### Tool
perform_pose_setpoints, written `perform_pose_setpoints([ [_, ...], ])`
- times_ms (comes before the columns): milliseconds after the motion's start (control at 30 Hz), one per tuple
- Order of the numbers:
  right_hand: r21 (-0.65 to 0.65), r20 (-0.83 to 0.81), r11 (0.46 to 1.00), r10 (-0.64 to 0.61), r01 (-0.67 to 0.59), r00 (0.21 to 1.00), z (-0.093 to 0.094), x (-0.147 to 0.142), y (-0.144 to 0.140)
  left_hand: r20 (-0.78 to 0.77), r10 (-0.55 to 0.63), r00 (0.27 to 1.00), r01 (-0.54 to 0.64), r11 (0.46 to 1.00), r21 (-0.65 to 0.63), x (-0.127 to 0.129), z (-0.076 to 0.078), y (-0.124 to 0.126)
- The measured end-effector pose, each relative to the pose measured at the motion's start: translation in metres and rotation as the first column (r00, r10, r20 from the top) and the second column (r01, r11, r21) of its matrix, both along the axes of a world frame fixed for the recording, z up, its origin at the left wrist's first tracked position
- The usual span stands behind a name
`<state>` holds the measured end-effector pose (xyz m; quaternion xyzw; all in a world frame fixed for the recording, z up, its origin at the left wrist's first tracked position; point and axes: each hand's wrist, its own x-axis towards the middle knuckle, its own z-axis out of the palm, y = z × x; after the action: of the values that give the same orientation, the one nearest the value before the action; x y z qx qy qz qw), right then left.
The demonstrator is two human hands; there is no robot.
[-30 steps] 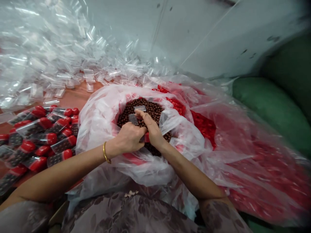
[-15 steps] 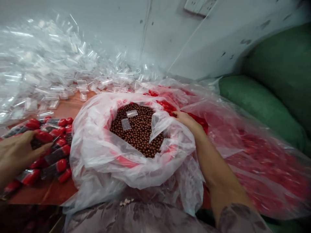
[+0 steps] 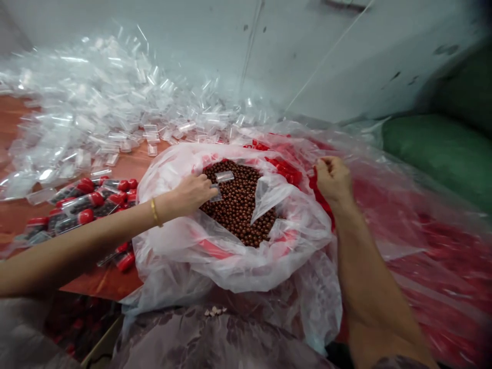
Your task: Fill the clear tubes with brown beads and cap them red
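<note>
A white plastic bag (image 3: 234, 274) with a rolled-back mouth holds many small round brown balls (image 3: 242, 205). On the balls lies a clear plastic tube (image 3: 225, 177). A second clear tube (image 3: 216, 193) is at the fingertips of my left hand (image 3: 194, 193), which reaches over the bag's left rim with fingers pinched on it. My right hand (image 3: 333, 179) is closed at the right of the bag, above red pieces (image 3: 284, 171) in clear plastic. Whatever its fingers hold is hidden.
Filled tubes with red caps (image 3: 82, 205) lie left of the bag on an orange-brown surface (image 3: 132, 164). Behind them is a large heap of clear tubes (image 3: 103, 97). A big clear bag of red pieces (image 3: 442, 246) spreads at right, beside a green sack (image 3: 434, 159).
My left hand has left the red-capped tubes and moved right to a clear tube on the balls. My right hand has moved right from the bag's rim and closed. The view has shifted left.
</note>
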<state>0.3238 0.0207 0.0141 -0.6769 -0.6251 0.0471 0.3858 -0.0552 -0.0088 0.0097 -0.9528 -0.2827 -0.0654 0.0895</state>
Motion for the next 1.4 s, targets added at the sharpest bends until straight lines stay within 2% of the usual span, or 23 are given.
perform_pose_setpoints([
  [67,0.085,-0.147,0.996,0.007,0.005,0.989,0.013,-0.02,-0.009,-0.015,-0.028,1.0,0.028,1.0,0.011,0.012,-0.009,0.012],
  [100,0.129,-0.292,0.991,0.074,-0.038,0.954,0.018,-0.034,-0.014,-0.029,-0.058,0.998,0.059,0.998,0.013,0.016,-0.012,0.017],
  [167,0.21,-0.532,0.97,0.217,-0.121,0.818,0.023,-0.066,-0.025,-0.083,-0.113,0.99,0.114,0.994,0.005,0.019,-0.013,0.023],
  [233,0.218,-0.653,0.961,0.273,-0.17,0.706,0.02,-0.098,-0.037,-0.178,-0.112,0.978,0.112,0.994,-0.012,0.019,-0.01,0.024],
  [333,0.181,-0.743,0.952,0.298,-0.248,0.599,0.003,-0.132,-0.05,-0.331,-0.059,0.942,0.054,0.998,-0.025,0.02,-0.003,0.016],
  [400,0.137,-0.783,0.945,0.286,-0.296,0.552,-0.009,-0.143,-0.056,-0.39,-0.032,0.92,0.015,0.999,-0.045,0.027,-0.002,0.009],
  [500,0.083,-0.817,0.941,0.254,-0.329,0.518,-0.021,-0.143,-0.058,-0.38,-0.038,0.924,-0.016,0.99,-0.138,0.044,-0.009,0.003],
  [600,0.054,-0.834,0.942,0.224,-0.33,0.503,-0.024,-0.135,-0.059,-0.299,-0.028,0.954,-0.063,0.955,-0.29,0.063,-0.019,0.006],
  [667,0.031,-0.843,0.947,0.197,-0.32,0.501,-0.025,-0.129,-0.059,-0.187,0.055,0.981,-0.127,0.908,-0.399,0.071,-0.023,0.01],
  [733,0.019,-0.844,0.956,0.173,-0.294,0.508,-0.025,-0.126,-0.06,-0.028,0.157,0.987,-0.148,0.839,-0.523,0.074,-0.025,0.013],
  [800,0.012,-0.832,0.961,0.163,-0.277,0.53,-0.027,-0.125,-0.062,0.147,0.228,0.963,-0.074,0.743,-0.665,0.072,-0.025,0.016],
  [867,0.012,-0.801,0.961,0.174,-0.276,0.573,-0.028,-0.125,-0.062,0.316,0.279,0.907,0.093,0.599,-0.795,0.067,-0.025,0.016],
  [933,0.005,-0.756,0.958,0.192,-0.287,0.626,-0.031,-0.126,-0.062,0.442,0.352,0.825,0.293,0.401,-0.868,0.061,-0.024,0.014],
  [1000,-0.004,-0.702,0.955,0.21,-0.298,0.68,-0.033,-0.126,-0.062,0.492,0.459,0.739,0.446,0.213,-0.869,0.053,-0.024,0.011],
  [1033,-0.008,-0.677,0.952,0.22,-0.306,0.702,-0.034,-0.125,-0.061,0.495,0.517,0.698,0.5,0.144,-0.854,0.049,-0.024,0.008],
  [1067,-0.011,-0.654,0.95,0.23,-0.313,0.721,-0.035,-0.125,-0.061,0.493,0.569,0.658,0.541,0.098,-0.835,0.045,-0.024,0.005],
  [1100,-0.014,-0.631,0.947,0.24,-0.321,0.737,-0.036,-0.125,-0.06,0.494,0.611,0.618,0.574,0.079,-0.815,0.042,-0.024,0.002],
  [1133,-0.018,-0.611,0.944,0.25,-0.329,0.751,-0.037,-0.126,-0.06,0.503,0.642,0.579,0.599,0.085,-0.797,0.039,-0.025,-0.002],
  [1267,-0.017,-0.547,0.936,0.286,-0.352,0.787,-0.039,-0.126,-0.06,0.566,0.674,0.475,0.625,0.194,-0.756,0.032,-0.029,-0.012],
  [1333,-0.032,-0.508,0.928,0.306,-0.372,0.805,-0.037,-0.127,-0.061,0.566,0.688,0.455,0.634,0.195,-0.748,0.032,-0.031,-0.014],
  [1400,-0.09,-0.374,0.919,0.327,-0.385,0.868,-0.032,-0.128,-0.064,0.55,0.717,0.429,0.657,0.17,-0.734,0.032,-0.032,-0.014],
])
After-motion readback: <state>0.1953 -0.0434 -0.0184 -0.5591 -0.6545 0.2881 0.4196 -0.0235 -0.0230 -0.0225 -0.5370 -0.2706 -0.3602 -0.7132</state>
